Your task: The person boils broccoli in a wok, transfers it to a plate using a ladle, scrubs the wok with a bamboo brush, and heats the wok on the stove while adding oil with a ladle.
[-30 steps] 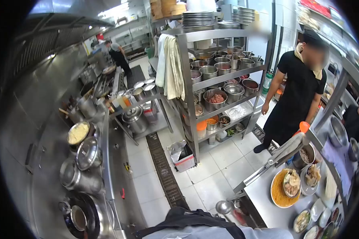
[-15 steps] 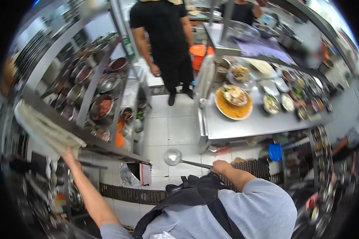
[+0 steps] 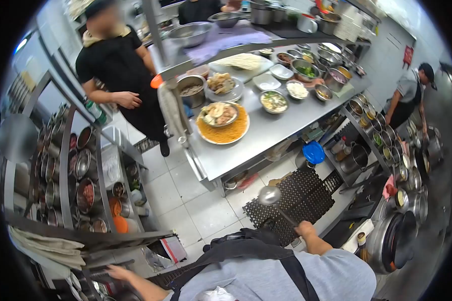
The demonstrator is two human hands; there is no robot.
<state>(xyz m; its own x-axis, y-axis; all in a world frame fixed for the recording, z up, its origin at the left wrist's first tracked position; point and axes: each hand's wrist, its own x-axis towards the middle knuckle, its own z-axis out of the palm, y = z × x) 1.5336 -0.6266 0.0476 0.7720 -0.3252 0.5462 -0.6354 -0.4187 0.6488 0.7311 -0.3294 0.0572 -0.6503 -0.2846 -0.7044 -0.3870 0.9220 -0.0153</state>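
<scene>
My right hand is wrapped round the handle of a metal ladle, its bowl held out over the floor by the black perforated mat. At the lower left, my left hand reaches out with fingers extended and nothing visible in it. Above and left of that hand, a pale cloth hangs over a metal rail, apart from my fingers.
Ahead stands a steel table with a plate of orange shreds and several bowls. Shelves of metal bowls are at left. One co-worker stands beyond the table's left end, another at right. A large pot stands at right.
The view has turned to the right. My left hand has let go of the pale cloth and come down away from it. The ladle stays in my right hand.
</scene>
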